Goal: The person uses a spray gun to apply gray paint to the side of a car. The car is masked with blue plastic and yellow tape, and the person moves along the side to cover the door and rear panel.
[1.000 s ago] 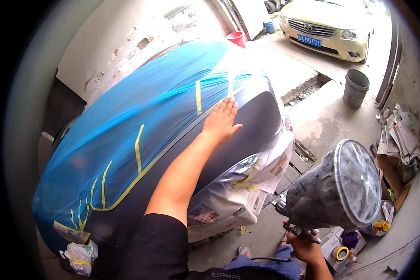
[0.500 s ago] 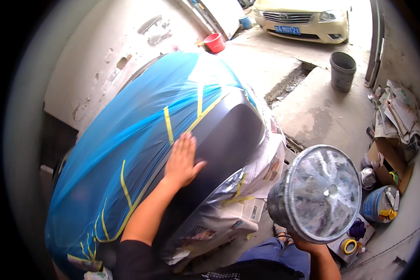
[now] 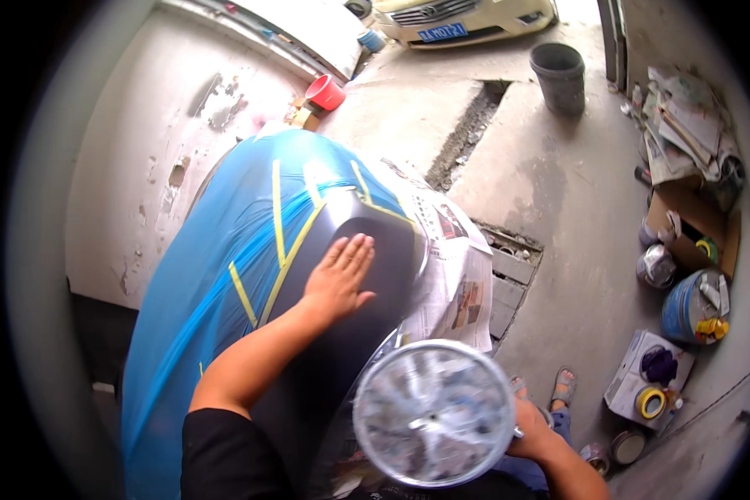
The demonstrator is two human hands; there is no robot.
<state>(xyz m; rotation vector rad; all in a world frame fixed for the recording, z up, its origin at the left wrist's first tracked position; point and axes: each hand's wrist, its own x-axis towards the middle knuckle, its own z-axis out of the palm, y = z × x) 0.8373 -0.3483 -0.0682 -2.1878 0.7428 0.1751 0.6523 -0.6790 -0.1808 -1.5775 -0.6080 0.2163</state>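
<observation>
My left hand (image 3: 340,279) lies flat, fingers stretched, on or just over a dark grey car panel (image 3: 325,350). Blue plastic film (image 3: 200,250) covers the bodywork on the left, with yellow masking tape (image 3: 288,260) along the panel's edge. Sheets of newspaper (image 3: 442,312) hang on its right side. Low in front of me, my right hand (image 3: 532,429) is closed round a spray gun (image 3: 433,412). Its round cup lid, smeared with grey and white paint, faces up and hides most of the gun and its handle.
Ahead stand a black bucket (image 3: 558,79), a red bucket (image 3: 325,92) and a beige car (image 3: 467,21). Along the right wall are piled papers (image 3: 683,125), a cardboard box (image 3: 700,212), a blue paint can (image 3: 687,308) and a white box (image 3: 629,379) carrying tape rolls. A trench (image 3: 471,125) cuts the floor.
The view has swung right and downward. My right hand has brought the spray gun left, closer to the panel. My left hand has slid forward along the panel, away from the film's edge.
</observation>
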